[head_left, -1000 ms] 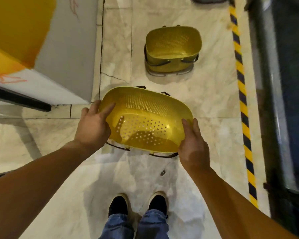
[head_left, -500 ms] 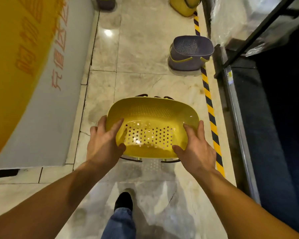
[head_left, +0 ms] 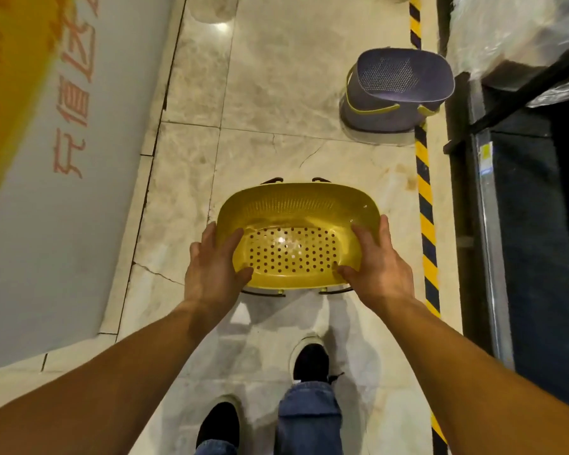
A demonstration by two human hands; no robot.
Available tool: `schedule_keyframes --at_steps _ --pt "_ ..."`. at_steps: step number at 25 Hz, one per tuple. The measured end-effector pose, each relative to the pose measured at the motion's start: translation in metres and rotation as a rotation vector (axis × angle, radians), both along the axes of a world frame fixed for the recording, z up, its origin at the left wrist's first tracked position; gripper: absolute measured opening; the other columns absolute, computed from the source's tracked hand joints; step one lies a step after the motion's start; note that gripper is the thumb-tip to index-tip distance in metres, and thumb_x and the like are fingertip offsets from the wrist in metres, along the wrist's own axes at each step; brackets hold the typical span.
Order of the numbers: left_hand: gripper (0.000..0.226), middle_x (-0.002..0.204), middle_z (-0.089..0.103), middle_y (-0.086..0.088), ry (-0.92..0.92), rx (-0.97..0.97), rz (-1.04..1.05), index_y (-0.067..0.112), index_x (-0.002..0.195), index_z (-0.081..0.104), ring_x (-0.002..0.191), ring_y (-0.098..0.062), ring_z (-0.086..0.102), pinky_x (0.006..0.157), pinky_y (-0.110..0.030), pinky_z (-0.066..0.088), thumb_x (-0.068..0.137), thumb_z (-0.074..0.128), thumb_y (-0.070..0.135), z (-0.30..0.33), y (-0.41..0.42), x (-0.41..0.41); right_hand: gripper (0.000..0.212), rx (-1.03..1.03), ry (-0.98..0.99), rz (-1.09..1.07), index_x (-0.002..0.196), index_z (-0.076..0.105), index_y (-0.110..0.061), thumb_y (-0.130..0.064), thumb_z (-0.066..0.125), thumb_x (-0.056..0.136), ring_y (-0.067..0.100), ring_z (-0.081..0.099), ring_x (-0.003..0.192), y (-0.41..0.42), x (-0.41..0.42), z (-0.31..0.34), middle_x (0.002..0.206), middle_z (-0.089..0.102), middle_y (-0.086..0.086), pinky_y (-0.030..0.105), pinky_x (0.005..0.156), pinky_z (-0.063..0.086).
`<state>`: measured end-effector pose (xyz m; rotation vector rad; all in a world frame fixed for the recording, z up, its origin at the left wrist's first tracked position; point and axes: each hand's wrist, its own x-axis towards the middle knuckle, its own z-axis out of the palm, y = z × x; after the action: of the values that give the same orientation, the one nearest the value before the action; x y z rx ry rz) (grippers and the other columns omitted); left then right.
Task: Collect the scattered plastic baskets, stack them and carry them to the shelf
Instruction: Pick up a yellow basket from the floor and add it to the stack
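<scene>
A yellow basket (head_left: 296, 236) sits at the centre of the view, held off the marble floor (head_left: 276, 93) with its open mouth tilted toward the camera, its perforated bottom showing and dark handles hanging below the near rim; the left hand (head_left: 212, 272) clasps its rim at nine o'clock, thumb inside the bowl and fingers wrapped outside; the right hand (head_left: 380, 270) clasps the rim at three o'clock in the same manner, thumb inside, so both hands are closed on the same basket; at one o'clock, well apart from it, a purple basket (head_left: 398, 90) stands on the floor with yellow handles folded down its side, touching the black-and-yellow striped tape (head_left: 426, 224) that runs from twelve toward five o'clock; beyond the tape at three o'clock rises a dark shelf frame (head_left: 486, 224); at nine o'clock a grey wall (head_left: 46, 224) carries red characters; at six o'clock two black shoes (head_left: 311, 362) and blue jeans (head_left: 309, 418) show on the floor.
</scene>
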<state>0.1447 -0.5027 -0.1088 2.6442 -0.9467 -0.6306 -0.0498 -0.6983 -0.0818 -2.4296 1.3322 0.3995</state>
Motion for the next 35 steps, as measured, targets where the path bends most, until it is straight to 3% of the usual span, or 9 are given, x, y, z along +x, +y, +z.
schedule_keyframes --at_steps 4,7,12,18,21,24,27,32,35 --pt "0.079 0.163 0.017 -0.011 0.061 0.094 0.03 0.033 0.152 0.034 0.13 -0.041 0.035 0.1 -0.051 0.042 0.086 0.075 0.039 -0.047 -0.002 0.002 0.076 0.097 0.017 0.038 0.148 0.023 -0.038 -0.044 0.069 0.089 0.033 0.06 0.111 -0.003 0.003 -0.053 0.166 -0.012 0.003 0.037 0.082 0.053" --pt "0.084 0.167 0.004 -0.006 0.091 0.163 0.038 0.036 0.156 0.022 0.128 -0.039 0.039 0.102 -0.048 0.042 0.088 0.071 0.041 -0.071 -0.003 0.006 0.073 0.122 0.029 0.028 0.152 0.023 -0.036 -0.04 0.066 0.092 0.035 0.056 0.116 -0.001 0.011 -0.08 0.165 -0.016 0.006 0.038 0.088 0.051" --pt "0.091 0.166 -0.018 -0.002 0.16 0.095 0.079 0.035 0.157 0.019 0.124 -0.041 0.054 0.095 -0.043 0.049 0.087 0.075 0.024 -0.09 -0.012 -0.002 0.062 0.11 0.007 -0.005 0.15 0.027 -0.031 -0.033 0.058 0.096 0.035 0.044 0.124 0.007 0.013 -0.104 0.161 -0.026 0.007 0.039 0.095 0.047" --pt "0.085 0.165 -0.021 0.007 0.314 0.01 0.027 0.034 0.157 0.021 0.145 -0.03 0.031 0.11 -0.038 0.036 0.09 0.072 0.022 -0.08 -0.036 -0.006 0.062 0.058 0.001 -0.092 0.151 0.032 -0.023 -0.027 0.061 0.096 0.041 0.048 0.119 0.001 -0.018 -0.101 0.165 -0.011 0.015 0.044 0.083 0.054" --pt "0.083 0.164 -0.022 0.007 0.353 -0.004 -0.08 0.038 0.158 0.016 0.138 -0.032 0.042 0.107 -0.043 0.042 0.094 0.067 0.023 -0.073 -0.058 -0.015 0.059 0.078 0.021 -0.16 0.15 0.034 -0.023 -0.033 0.058 0.097 0.042 0.046 0.122 -0.013 -0.041 -0.096 0.165 -0.011 0.014 0.045 0.089 0.053" --pt "0.08 0.165 -0.021 0.002 0.347 0.082 -0.154 0.041 0.158 0.01 0.133 -0.037 0.047 0.103 -0.044 0.046 0.097 0.061 0.032 -0.06 -0.067 -0.015 0.061 0.154 0.042 -0.187 0.153 0.028 -0.029 -0.046 0.049 0.098 0.04 0.031 0.138 -0.025 -0.05 -0.085 0.165 -0.014 0.007 0.048 0.097 0.048" --pt "0.076 0.167 -0.007 0.001 0.242 0.142 -0.251 0.046 0.156 0.009 0.143 -0.031 0.031 0.106 -0.043 0.041 0.095 0.053 0.054 0.002 -0.069 -0.003 0.062 0.232 0.004 -0.238 0.153 0.025 -0.031 -0.051 0.045 0.098 0.033 0.017 0.147 -0.031 -0.039 -0.029 0.167 0.003 0.004 0.052 0.109 0.037" --pt "0.077 0.165 0.019 -0.004 0.006 0.12 -0.378 0.045 0.155 0.017 0.144 -0.03 0.029 0.108 -0.048 0.037 0.086 0.043 0.07 0.237 -0.119 0.04 0.053 0.197 -0.183 -0.28 0.142 0.045 -0.023 -0.048 0.05 0.096 0.021 0.044 0.131 -0.064 -0.015 0.208 0.147 0.046 0.002 0.036 0.103 0.04" --pt "0.077 0.165 0.02 -0.004 -0.086 0.07 -0.402 0.041 0.156 0.02 0.146 -0.03 0.026 0.112 -0.048 0.033 0.088 0.043 0.069 0.374 -0.17 0.055 0.051 0.154 -0.177 -0.17 0.141 0.048 -0.021 -0.046 0.049 0.097 0.02 0.047 0.127 -0.088 0.013 0.341 0.142 0.051 0.0 0.035 0.102 0.04"
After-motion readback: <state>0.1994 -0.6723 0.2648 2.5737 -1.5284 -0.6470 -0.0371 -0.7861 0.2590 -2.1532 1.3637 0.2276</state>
